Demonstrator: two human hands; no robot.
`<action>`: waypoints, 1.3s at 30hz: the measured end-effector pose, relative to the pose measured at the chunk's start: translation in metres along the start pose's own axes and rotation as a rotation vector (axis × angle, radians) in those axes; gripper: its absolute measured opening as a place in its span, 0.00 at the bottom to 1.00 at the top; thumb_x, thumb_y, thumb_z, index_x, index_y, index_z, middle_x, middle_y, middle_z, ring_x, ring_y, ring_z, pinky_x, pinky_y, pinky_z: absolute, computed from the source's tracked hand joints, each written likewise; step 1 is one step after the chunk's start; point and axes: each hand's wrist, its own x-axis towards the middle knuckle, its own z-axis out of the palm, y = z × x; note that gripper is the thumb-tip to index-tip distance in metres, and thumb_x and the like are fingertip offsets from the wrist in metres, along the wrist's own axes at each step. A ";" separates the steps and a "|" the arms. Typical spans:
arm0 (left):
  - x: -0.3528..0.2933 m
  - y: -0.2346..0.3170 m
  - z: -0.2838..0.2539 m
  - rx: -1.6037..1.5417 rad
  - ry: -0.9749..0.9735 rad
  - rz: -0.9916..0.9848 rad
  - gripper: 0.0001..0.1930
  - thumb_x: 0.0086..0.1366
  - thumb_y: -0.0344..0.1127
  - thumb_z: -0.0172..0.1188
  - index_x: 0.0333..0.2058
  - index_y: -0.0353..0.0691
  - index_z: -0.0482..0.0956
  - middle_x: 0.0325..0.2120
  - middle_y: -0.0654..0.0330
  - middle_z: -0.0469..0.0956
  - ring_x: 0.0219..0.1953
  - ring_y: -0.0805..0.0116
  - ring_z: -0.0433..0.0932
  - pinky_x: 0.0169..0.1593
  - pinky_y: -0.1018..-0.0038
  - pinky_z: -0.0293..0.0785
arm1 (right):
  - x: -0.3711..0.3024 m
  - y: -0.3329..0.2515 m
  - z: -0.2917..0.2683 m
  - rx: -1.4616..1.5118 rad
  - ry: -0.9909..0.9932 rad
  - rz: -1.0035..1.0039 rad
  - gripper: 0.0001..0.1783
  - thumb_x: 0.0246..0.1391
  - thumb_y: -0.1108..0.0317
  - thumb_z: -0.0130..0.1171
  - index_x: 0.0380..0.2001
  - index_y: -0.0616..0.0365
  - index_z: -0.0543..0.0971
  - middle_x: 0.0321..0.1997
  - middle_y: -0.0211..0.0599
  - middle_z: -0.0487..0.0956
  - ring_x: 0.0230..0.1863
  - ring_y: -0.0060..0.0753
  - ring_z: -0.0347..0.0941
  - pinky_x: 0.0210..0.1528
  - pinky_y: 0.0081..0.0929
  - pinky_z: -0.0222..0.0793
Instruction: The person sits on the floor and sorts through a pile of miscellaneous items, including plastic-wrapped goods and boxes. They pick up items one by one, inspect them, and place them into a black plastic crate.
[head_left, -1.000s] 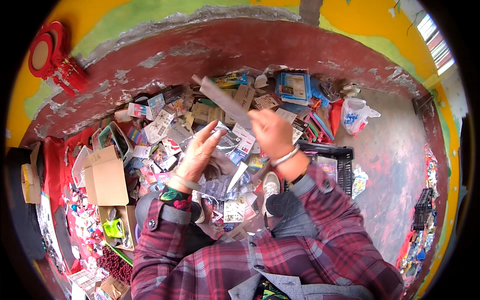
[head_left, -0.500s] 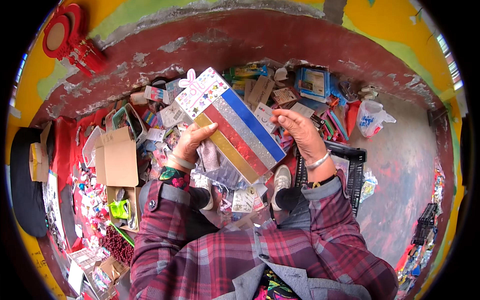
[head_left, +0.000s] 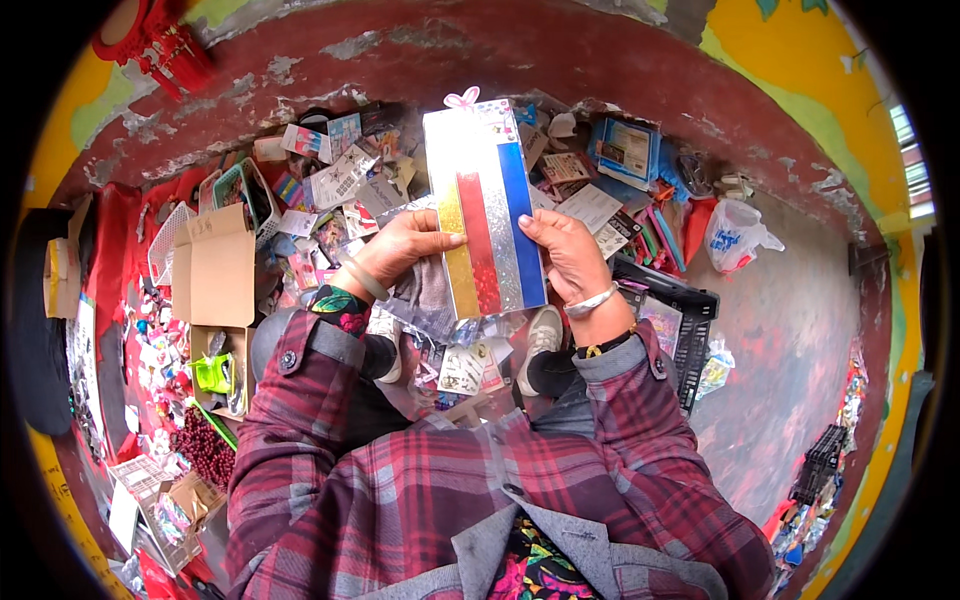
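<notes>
Upright in front of me is a long flat card (head_left: pixel 487 230) with glittery gold, red, silver and blue stripes. Its white top carries small stickers and a pink looped shape, partly lost in glare. On its gold left edge, my left hand (head_left: pixel 402 247) is closed with the thumb on the front. My right hand (head_left: pixel 568 256) grips the blue right edge in the same way. Just below my left hand is a grey knitted-looking cloth (head_left: pixel 424 288) with clear plastic around it; whether that hand also holds it I cannot tell.
Paper cards and packets lie heaped against the wall beyond my hands. At left are an opened cardboard box (head_left: pixel 215 270) and plastic baskets. A black crate (head_left: pixel 692 340) stands at right, with a white plastic bag (head_left: pixel 738 237) beyond it. My shoes are among papers below.
The card has turned from slanted to nearly upright. My right hand, earlier raised beside it with fingers pinched, has come in and taken its right edge.
</notes>
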 end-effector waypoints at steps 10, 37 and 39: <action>0.003 -0.004 -0.007 0.037 0.037 0.046 0.11 0.58 0.29 0.59 0.39 0.29 0.77 0.35 0.59 0.78 0.38 0.75 0.75 0.46 0.79 0.69 | 0.003 0.001 -0.005 -0.095 -0.022 0.012 0.07 0.55 0.73 0.52 0.33 0.65 0.77 0.30 0.30 0.78 0.28 0.17 0.72 0.33 0.15 0.68; 0.005 0.000 -0.005 0.119 0.122 0.069 0.17 0.59 0.41 0.60 0.40 0.32 0.76 0.35 0.64 0.77 0.37 0.80 0.72 0.42 0.82 0.67 | 0.004 0.005 0.001 -0.117 -0.017 0.090 0.09 0.54 0.69 0.55 0.34 0.65 0.77 0.34 0.34 0.78 0.33 0.21 0.73 0.37 0.19 0.69; 0.004 0.002 -0.005 0.052 0.132 0.096 0.14 0.60 0.38 0.59 0.40 0.33 0.76 0.36 0.63 0.77 0.39 0.78 0.73 0.44 0.81 0.68 | 0.005 0.007 -0.003 -0.149 -0.034 0.096 0.10 0.54 0.68 0.55 0.34 0.65 0.77 0.34 0.34 0.78 0.33 0.20 0.73 0.37 0.19 0.68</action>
